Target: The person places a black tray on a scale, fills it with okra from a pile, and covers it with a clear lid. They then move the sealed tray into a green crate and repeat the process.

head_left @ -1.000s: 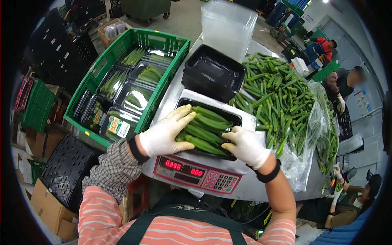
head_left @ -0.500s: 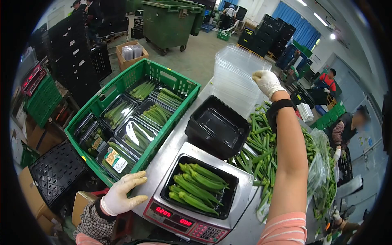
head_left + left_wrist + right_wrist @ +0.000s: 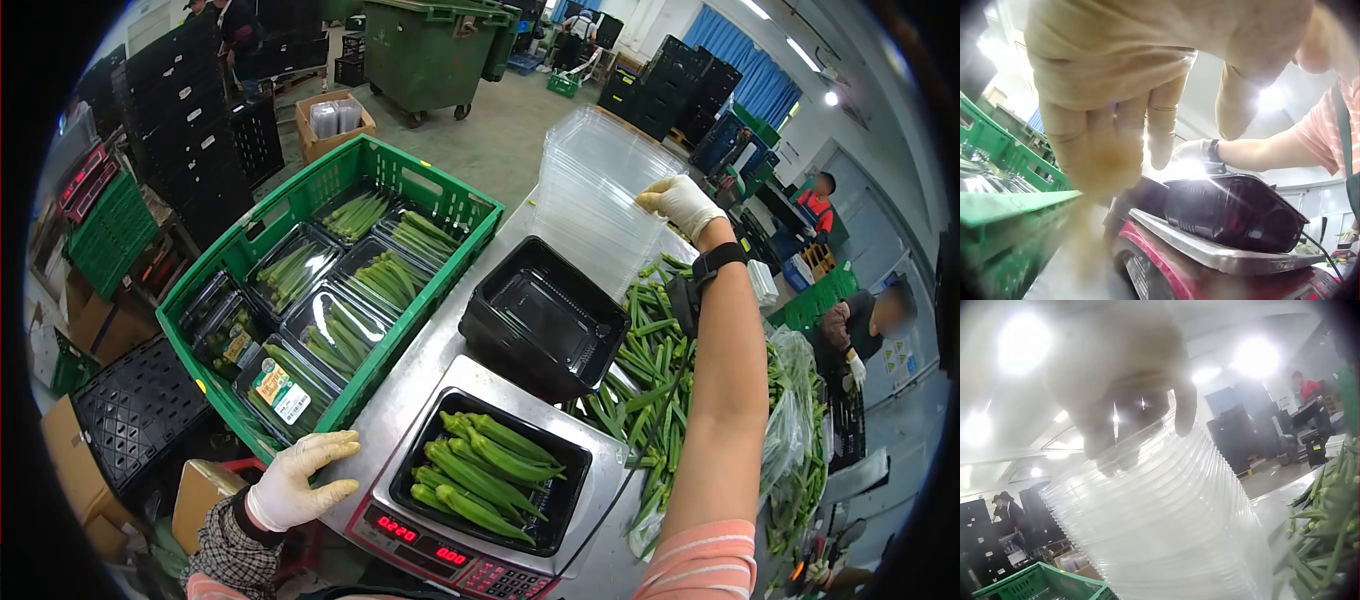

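My gloved right hand (image 3: 683,207) is at the top of a tall stack of clear plastic lids (image 3: 598,215). In the right wrist view its fingers (image 3: 1184,409) curl over the edge of the uppermost lid and pinch it. My gloved left hand (image 3: 297,484) is held with fingers apart, holding nothing, between the green crate and the scale. A black tray (image 3: 566,528) of okra (image 3: 490,470) sits on the platform of the red-fronted scale (image 3: 415,548), whose display reads 0.220. Behind it stands a stack of empty black trays (image 3: 545,320).
To the left is a green crate (image 3: 335,420) holding several lidded okra packs (image 3: 375,280). Loose okra (image 3: 655,350) is heaped on the metal table at right, beside a clear plastic bag (image 3: 790,400). A green wheeled bin (image 3: 425,55) and other people stand farther back.
Both hands have left the okra tray: the right went up to the lid stack, the left moved down-left beside the crate. The scale reading has changed from 0.205 to 0.220.
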